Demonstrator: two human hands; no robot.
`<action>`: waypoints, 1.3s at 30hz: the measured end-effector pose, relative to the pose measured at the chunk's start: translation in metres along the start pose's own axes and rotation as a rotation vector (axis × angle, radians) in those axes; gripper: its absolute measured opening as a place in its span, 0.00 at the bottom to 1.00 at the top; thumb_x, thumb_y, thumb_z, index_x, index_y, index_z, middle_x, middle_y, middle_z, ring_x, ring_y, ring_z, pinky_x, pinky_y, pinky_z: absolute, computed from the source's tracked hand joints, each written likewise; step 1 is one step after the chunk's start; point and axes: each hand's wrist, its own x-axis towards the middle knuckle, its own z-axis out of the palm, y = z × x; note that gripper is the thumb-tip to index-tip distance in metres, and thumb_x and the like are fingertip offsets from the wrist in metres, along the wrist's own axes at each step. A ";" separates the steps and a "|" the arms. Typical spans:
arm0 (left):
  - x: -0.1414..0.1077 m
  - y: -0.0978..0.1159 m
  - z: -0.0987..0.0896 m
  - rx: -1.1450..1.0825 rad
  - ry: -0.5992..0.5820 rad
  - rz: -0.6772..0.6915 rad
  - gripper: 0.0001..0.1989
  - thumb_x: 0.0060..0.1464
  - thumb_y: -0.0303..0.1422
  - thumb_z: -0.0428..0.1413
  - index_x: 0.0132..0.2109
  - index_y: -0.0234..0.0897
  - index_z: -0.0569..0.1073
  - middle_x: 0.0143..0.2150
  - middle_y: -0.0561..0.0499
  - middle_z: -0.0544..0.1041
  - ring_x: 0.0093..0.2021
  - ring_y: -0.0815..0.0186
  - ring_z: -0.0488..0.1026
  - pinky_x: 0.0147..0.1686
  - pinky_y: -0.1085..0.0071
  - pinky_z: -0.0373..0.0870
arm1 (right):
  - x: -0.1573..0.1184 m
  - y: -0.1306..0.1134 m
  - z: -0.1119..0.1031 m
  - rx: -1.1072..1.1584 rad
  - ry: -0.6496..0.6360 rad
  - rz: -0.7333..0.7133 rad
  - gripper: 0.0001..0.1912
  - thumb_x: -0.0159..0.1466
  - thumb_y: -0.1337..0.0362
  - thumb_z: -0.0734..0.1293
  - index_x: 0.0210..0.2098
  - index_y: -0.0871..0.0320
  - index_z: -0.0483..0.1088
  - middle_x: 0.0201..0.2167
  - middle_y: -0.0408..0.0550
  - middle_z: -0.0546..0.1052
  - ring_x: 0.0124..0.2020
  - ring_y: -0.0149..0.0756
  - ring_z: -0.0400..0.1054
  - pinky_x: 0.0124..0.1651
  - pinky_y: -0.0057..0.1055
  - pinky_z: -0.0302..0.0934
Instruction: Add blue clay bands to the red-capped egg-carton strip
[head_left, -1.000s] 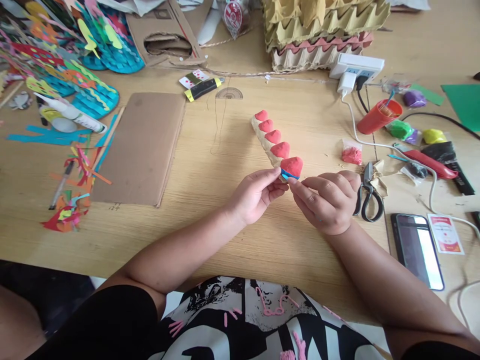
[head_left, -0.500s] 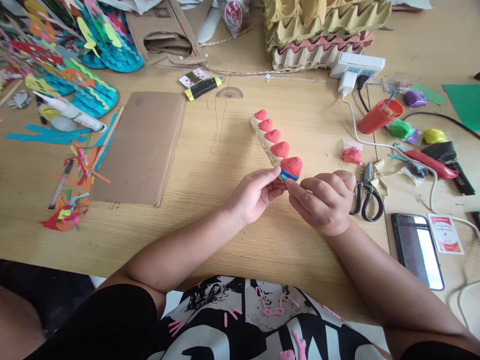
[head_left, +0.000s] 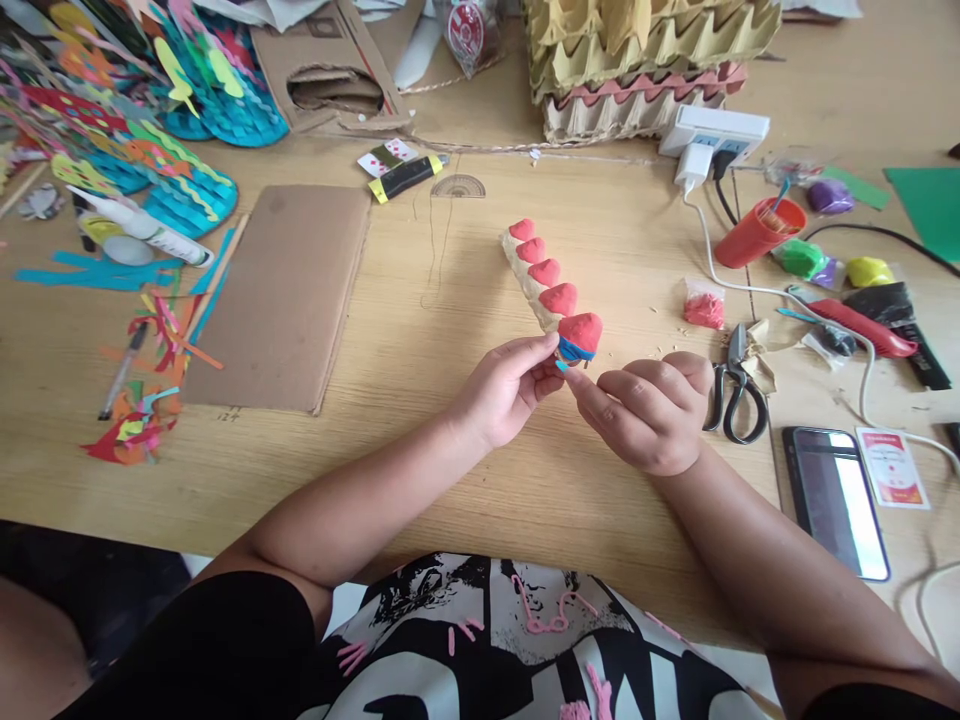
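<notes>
A strip cut from an egg carton (head_left: 535,287) slants away from me, its several bumps capped in red clay. The nearest bump also has a dark blue band (head_left: 576,350) below its red cap. My left hand (head_left: 504,388) grips the strip at this near end, thumb on top. Just in front of that bump, my right hand (head_left: 649,412) is closed in a pinch on a small light-blue piece (head_left: 561,367). Most of that piece is hidden by the fingers, so its kind is unclear.
Scissors (head_left: 739,390) and a phone (head_left: 838,503) lie to the right. Behind them are a red cup (head_left: 759,233), clay packets and a power strip (head_left: 716,132). Cardboard (head_left: 274,300) and paper scraps lie left; egg trays (head_left: 645,70) stand at the back.
My right fingertips have drawn slightly down and left, off the blue band, and more of the band shows. The strip has shifted a little to the left in my left hand.
</notes>
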 end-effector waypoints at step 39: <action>0.000 0.001 0.001 -0.053 0.030 -0.017 0.08 0.58 0.34 0.68 0.34 0.34 0.81 0.30 0.53 0.80 0.31 0.75 0.75 0.33 0.79 0.70 | -0.004 -0.002 0.002 0.001 -0.096 0.071 0.31 0.70 0.67 0.71 0.68 0.34 0.68 0.32 0.37 0.81 0.35 0.36 0.70 0.43 0.40 0.54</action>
